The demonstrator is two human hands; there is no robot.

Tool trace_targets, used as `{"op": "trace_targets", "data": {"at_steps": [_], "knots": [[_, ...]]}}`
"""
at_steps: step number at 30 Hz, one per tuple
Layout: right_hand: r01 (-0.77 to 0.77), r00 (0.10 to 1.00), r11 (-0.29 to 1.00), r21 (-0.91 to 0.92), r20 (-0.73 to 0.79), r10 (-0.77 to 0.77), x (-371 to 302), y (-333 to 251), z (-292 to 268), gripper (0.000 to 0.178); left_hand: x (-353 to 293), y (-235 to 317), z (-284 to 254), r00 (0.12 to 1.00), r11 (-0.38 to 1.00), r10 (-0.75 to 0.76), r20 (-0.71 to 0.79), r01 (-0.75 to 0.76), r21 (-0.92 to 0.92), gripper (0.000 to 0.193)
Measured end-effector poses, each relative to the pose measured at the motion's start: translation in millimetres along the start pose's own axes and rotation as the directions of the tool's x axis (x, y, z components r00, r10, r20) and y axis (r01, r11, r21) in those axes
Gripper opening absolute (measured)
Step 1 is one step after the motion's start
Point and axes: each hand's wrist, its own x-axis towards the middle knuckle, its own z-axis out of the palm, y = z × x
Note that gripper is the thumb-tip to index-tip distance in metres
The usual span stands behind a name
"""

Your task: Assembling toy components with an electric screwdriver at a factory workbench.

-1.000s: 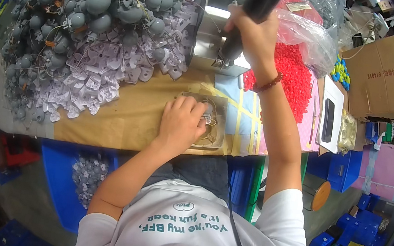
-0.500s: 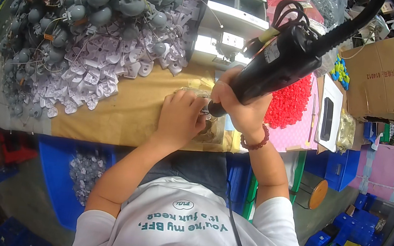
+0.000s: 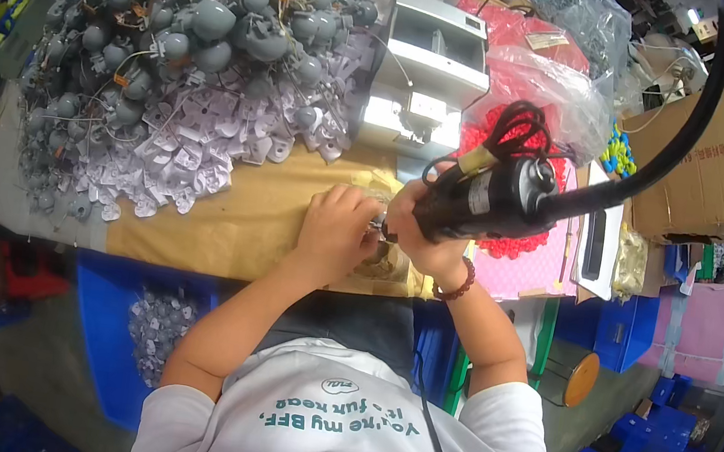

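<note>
My right hand point(image 3: 422, 241) is wrapped round a thick black electric screwdriver point(image 3: 492, 199), tilted with its cable end up to the right and its tip down to the left. Close to that tip, my left hand point(image 3: 336, 230) has its fingers curled together over a small part, mostly hidden by them. Both hands meet above a clear-looking block point(image 3: 389, 266) at the bench's near edge. A looped black cord point(image 3: 521, 133) is bundled on the screwdriver.
Grey dome-shaped parts with wires point(image 3: 211, 20) heap up at the far left, beside white plastic pieces point(image 3: 175, 156). A white-and-grey machine point(image 3: 436, 48) stands behind my hands. Small red parts point(image 3: 510, 246) lie right, near a cardboard box point(image 3: 708, 171). A blue bin point(image 3: 108, 312) sits below.
The screwdriver has tipped over to lie flatter, its cable end swinging right and nearer. My right hand has turned with it. My left hand stays by the tip, and the whole view has shifted slightly.
</note>
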Motion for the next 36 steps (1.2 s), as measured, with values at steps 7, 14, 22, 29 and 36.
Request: {"op": "trace_targets", "data": {"at_steps": [7, 14, 22, 29, 36], "knots": [[0.127, 0.985, 0.936, -0.327, 0.155, -0.079, -3, -7, 0, 0.068, 1, 2, -3, 1.000, 0.999, -0.026, 0.004, 0.026, -0.026, 0.041], [0.069, 0.992, 0.971, -0.228, 0.117, -0.043, -10, 2, -1, 0.067, 3, 4, -6, 0.998, 0.998, -0.048, 0.044, 0.049, -0.035, 0.040], [0.045, 0.973, 0.956, -0.289, 0.229, 0.024, -15, 10, -5, 0.062, 2, 1, -11, 0.993, 0.997, -0.057, 0.100, 0.062, -0.055, 0.040], [0.129, 0.962, 0.928, -0.351, 0.270, -0.032, -6, 1, -8, 0.050, 1, 2, -14, 0.988, 0.995, -0.060, 0.142, 0.070, -0.067, 0.048], [0.178, 0.948, 0.909, -0.376, 0.313, -0.056, -5, 7, -10, 0.039, 1, 3, -12, 0.991, 0.996, -0.046, 0.125, 0.056, -0.075, 0.047]]}}
